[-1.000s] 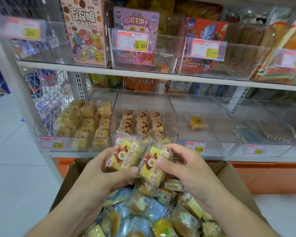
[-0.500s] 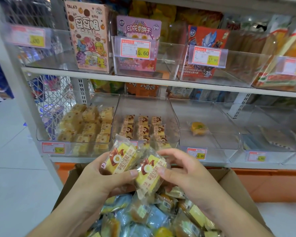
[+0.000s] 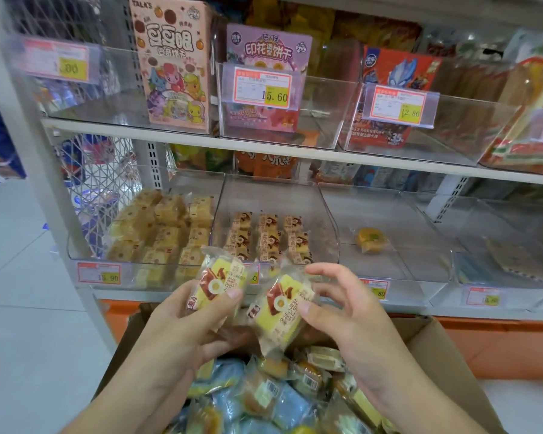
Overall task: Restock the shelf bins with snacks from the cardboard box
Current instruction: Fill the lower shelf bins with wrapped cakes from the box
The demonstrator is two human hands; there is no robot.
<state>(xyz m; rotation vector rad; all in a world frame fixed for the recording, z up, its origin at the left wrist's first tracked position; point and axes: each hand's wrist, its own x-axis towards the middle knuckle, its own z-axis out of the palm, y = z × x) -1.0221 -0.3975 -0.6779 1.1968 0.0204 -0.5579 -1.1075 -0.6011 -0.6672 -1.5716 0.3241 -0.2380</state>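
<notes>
Above the open cardboard box (image 3: 445, 343), in front of the lower shelf, the left hand (image 3: 182, 324) holds a yellow wrapped cake (image 3: 220, 281), its grip pinching the packet with the thumb across the front and the fingers curled behind. Just beside it the right hand (image 3: 348, 311) holds a second yellow cake packet (image 3: 279, 311), tilted, with the thumb pressed on its lower right edge and the fingers arched over its top, only lightly bent; the two packets sit nearly edge to edge, and whether they touch is hard to tell. Both show a red and white mark and dark printed characters on clear crinkled wrap.

Below the hands the box is heaped with mixed snack packets (image 3: 264, 399), blue, yellow and brown in clear wrap.

Behind the hands the lower shelf carries clear plastic bins. The left bin (image 3: 76, 252) is packed with pale yellow cakes (image 3: 160, 227). The middle bin (image 3: 329, 220) holds rows of small packets (image 3: 267, 236) with the same red and yellow print, filling only its front part. The bin to the right (image 3: 420, 245) holds one lone orange-yellow pastry (image 3: 372, 239). Price tags (image 3: 99, 274) hang along the shelf edge.

The upper shelf has more clear bins, with a tall pink cartoon box (image 3: 173, 61), a purple biscuit box (image 3: 268, 51) behind a tag reading 15.60, and a red box (image 3: 402, 73) behind one reading 12.80
</notes>
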